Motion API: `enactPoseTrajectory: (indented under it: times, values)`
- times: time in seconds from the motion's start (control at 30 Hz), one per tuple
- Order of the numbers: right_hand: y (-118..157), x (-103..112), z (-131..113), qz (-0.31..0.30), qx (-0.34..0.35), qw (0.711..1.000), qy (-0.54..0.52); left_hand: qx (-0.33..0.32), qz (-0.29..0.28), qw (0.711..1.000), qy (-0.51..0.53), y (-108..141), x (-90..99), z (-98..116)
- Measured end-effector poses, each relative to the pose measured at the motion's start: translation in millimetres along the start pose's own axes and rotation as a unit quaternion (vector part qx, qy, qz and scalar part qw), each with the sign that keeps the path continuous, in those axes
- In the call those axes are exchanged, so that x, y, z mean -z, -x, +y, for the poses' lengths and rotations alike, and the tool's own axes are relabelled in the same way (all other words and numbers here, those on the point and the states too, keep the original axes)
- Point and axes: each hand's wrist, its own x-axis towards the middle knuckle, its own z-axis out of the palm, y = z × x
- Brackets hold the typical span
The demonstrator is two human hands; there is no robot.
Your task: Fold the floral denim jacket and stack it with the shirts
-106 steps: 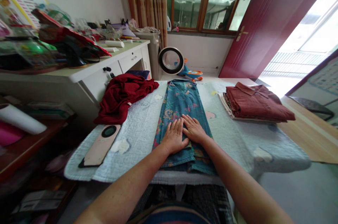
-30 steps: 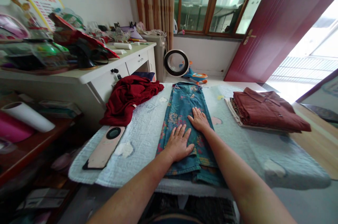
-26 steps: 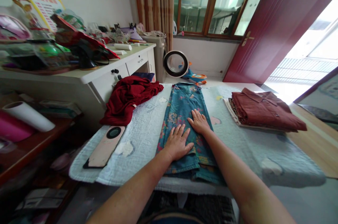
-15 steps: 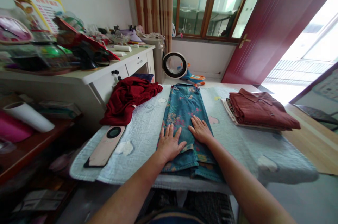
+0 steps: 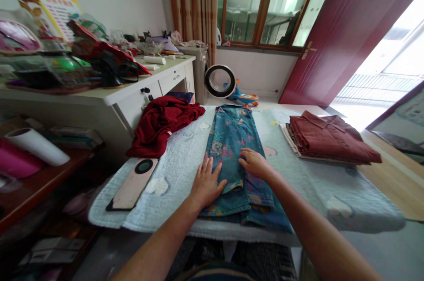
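Observation:
Blue floral jeans [image 5: 228, 144], folded lengthwise, lie on the pale quilted cloth with their waist end away from me and the leg hems nearest me. My left hand [image 5: 207, 184] rests on their left edge, fingers stretched out and thumb apart. On the right side of the denim lies my right hand [image 5: 255, 164], its fingers slightly bent and touching the fabric without a grip. A crumpled dark red garment [image 5: 159, 126] sits to the left. Folded clothes with a rust-brown shirt [image 5: 331, 137] on top are stacked at the right.
A phone [image 5: 134, 184] lies face down near the left of the quilted cloth [image 5: 179, 175]. Beyond the left side stands a cluttered white desk [image 5: 172, 78]. Past the far edge are a round black-rimmed appliance door [image 5: 220, 81] and a blue-orange toy [image 5: 245, 96].
Both hands stay on the jeans. My left hand has slid slightly left, and the fingers of my right hand have bent. The lower legs look more spread toward the right.

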Motion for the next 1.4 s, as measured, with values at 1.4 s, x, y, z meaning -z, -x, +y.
enactPoseTrajectory:
  times: [1.4]
  values:
    - [-107, -54, -37, -0.035, 0.098, 0.994, 0.041, -0.01, -0.027, 1.0, -0.01, -36, 45.9, -13]
